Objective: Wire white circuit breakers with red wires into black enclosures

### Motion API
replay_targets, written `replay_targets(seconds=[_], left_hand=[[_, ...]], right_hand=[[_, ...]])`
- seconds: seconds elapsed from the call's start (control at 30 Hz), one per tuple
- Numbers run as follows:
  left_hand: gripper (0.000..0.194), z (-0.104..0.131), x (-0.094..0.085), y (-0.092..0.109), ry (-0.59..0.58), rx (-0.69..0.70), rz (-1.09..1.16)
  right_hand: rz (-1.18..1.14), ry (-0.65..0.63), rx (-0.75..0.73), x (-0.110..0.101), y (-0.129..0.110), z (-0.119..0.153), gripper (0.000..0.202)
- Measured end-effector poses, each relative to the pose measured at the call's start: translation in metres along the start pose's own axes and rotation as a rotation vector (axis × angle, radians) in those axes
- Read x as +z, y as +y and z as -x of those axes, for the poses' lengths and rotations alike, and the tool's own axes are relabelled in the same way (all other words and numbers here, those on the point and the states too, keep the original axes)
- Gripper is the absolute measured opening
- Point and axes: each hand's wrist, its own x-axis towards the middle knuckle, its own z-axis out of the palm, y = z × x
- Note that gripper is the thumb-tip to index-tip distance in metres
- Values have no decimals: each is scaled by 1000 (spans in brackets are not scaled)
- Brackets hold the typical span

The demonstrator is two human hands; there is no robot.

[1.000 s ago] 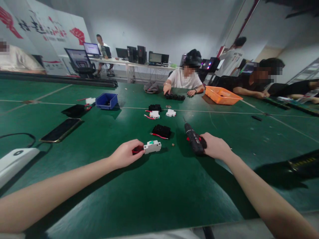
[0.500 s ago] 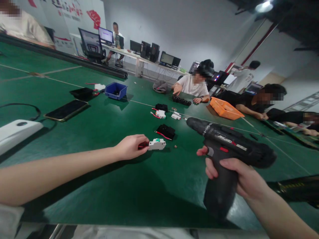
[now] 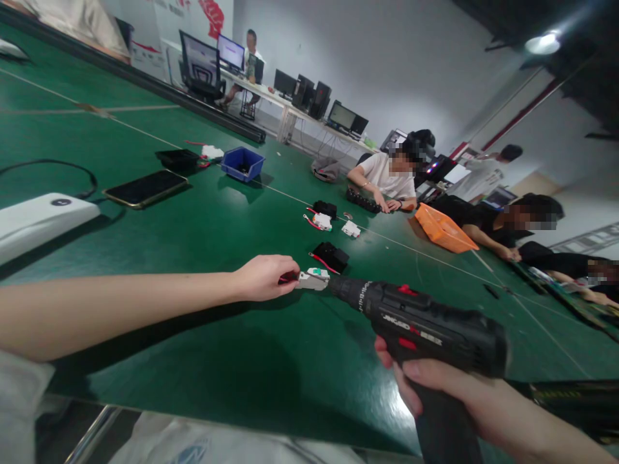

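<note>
My left hand is closed on the left end of a small white circuit breaker with a green toggle, low over the green table. A bit of red shows between the fingers. My right hand grips a black cordless drill with red accents. Its chuck points left, and the nose is right at the breaker's right end; the bit's tip cannot be made out. Just beyond lies a black block with a red wire. Farther back are another white breaker with a red wire and a plain white breaker.
On the left are a phone, a white device with a cable, a black tray and a blue bin. An orange bin stands at the back right. Other people sit across the table.
The drill has moved left and down, bringing its nose to the breaker's right end. The view has tilted and shifted. A person across the table has brought their hands together.
</note>
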Motion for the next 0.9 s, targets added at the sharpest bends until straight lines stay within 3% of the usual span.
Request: replay_targets(seconds=[0.2, 0.9], left_hand=[[20, 0, 0, -2, -10, 19, -12], [21, 1, -3, 0, -25, 19, -20]], right_hand=[[38, 1, 19, -1, 8, -15, 48], [39, 16, 28, -1, 5, -19, 49]])
